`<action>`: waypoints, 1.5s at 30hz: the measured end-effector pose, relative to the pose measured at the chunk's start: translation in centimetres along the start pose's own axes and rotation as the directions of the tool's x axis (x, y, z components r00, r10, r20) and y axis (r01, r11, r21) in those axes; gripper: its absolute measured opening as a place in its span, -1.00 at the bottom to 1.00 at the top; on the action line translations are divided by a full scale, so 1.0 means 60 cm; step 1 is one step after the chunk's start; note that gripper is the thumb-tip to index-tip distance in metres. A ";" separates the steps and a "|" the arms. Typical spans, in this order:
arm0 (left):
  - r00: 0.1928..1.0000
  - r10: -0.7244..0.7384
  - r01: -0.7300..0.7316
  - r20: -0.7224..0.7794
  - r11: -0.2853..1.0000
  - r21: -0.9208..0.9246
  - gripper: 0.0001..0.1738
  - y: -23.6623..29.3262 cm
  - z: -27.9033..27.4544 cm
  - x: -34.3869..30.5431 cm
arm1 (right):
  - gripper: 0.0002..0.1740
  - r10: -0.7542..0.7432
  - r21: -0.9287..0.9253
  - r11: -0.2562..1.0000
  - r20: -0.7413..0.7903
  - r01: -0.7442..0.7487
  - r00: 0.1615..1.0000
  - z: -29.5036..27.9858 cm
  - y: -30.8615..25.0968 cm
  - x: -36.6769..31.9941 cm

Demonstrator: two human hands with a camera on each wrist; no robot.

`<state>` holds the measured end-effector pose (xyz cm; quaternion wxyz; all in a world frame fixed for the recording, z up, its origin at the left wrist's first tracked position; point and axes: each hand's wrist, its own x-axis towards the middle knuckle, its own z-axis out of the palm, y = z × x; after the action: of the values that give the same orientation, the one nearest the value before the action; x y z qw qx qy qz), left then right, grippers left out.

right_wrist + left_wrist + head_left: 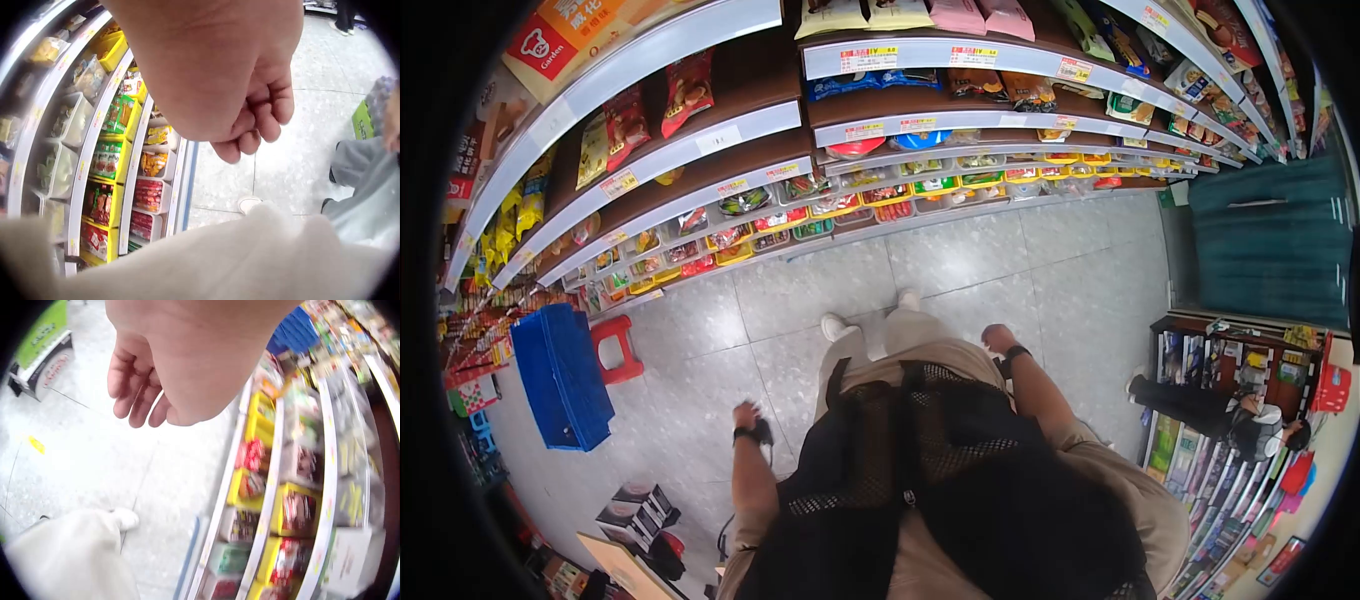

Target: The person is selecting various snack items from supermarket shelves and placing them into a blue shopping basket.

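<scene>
- Overall, the head view alone sets both hands together: the left hand [747, 415] hangs over the floor [690, 400] to the left of the wearer's body, and the right hand [998, 338] hangs to the right, close to the beige trousers [930, 345]. Each wrist carries a dark strap.
- The head view leaves the left fingers small; the left wrist view shows them loosely bent, making a narrow, empty curl, apart from the shelves.
- The right wrist view shows the right fingers bent more closely towards the palm, also narrow and empty.
- The snack bins nearest the hands stand in rows on the shelves [730, 180], across the far side in the head view. The left wrist view brings out yellow bins [297, 509] with packets inside; the right wrist view adds a bin of red-wrapped sticks [149, 194] and green packets [107, 159].
- Only the head view shows the red stool [615, 350], just beside the blue basket [563, 375] at left, and the teal curtain [1270, 240] at far right.
- Only the left wrist view gives the green sign [40, 334] close up; only the right wrist view shows grey-blue trouser legs [369, 181] near a green box [362, 119].
</scene>
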<state>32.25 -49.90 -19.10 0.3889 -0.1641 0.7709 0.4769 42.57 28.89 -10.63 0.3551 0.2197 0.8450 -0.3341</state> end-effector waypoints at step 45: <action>0.707 0.699 -0.520 -0.108 0.617 0.591 -0.52 1.177 1.160 0.227 | -0.74 -0.530 0.235 0.776 -0.260 0.585 0.807 -0.748 0.261 0.357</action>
<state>10.27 46.43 -3.33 0.0950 0.1463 0.9311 0.3203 17.81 74.76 -9.46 0.1238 0.0397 0.8385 -0.5291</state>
